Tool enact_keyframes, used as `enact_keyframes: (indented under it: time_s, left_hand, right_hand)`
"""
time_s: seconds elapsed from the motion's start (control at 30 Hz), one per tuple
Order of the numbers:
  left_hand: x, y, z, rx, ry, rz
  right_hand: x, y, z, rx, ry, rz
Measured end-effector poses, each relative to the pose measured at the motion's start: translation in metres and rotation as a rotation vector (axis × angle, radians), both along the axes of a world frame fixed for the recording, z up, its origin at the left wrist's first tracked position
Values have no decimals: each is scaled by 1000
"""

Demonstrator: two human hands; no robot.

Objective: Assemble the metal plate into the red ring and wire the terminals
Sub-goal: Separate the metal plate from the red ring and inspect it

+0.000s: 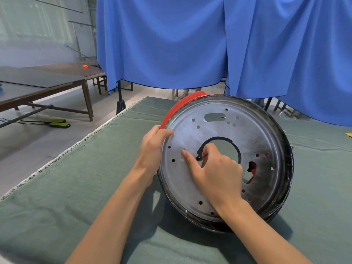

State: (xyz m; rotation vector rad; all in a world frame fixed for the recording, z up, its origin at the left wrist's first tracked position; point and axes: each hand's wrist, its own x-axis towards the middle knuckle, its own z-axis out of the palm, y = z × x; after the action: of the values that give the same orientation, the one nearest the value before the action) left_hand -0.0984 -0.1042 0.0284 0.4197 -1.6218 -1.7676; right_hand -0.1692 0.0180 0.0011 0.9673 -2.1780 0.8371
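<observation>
A round metal plate (pixel 253 141) with several small holes and a large central opening sits inside the red ring (pixel 178 106), whose rim looks black around the plate. The assembly stands tilted on its lower edge on the green cloth. My left hand (pixel 152 147) grips the ring's left rim, thumb over the plate's edge. My right hand (pixel 213 172) lies on the plate's face; its thumb presses near a small hole at the left, and its fingers curl over the black-lined edge of the central opening. A red part (pixel 252 168) shows through a cutout at the right.
The green cloth (pixel 76 187) covers the table, whose frayed left edge drops to the floor. Blue curtains (pixel 171 44) hang close behind the ring. Wooden tables (pixel 47 84) stand at the far left, with yellow-black items (pixel 57 123) on the floor.
</observation>
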Motion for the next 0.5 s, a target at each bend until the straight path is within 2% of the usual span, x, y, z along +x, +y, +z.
enact_keyframes:
  time_s: [0.2, 0.5]
  left_hand:
    - [4, 9, 9, 83, 13, -41]
    - [5, 11, 11, 98, -5, -35]
  right_hand:
    - [-4, 2, 3, 38, 23, 8]
    - [-5, 2, 5, 18, 49, 6]
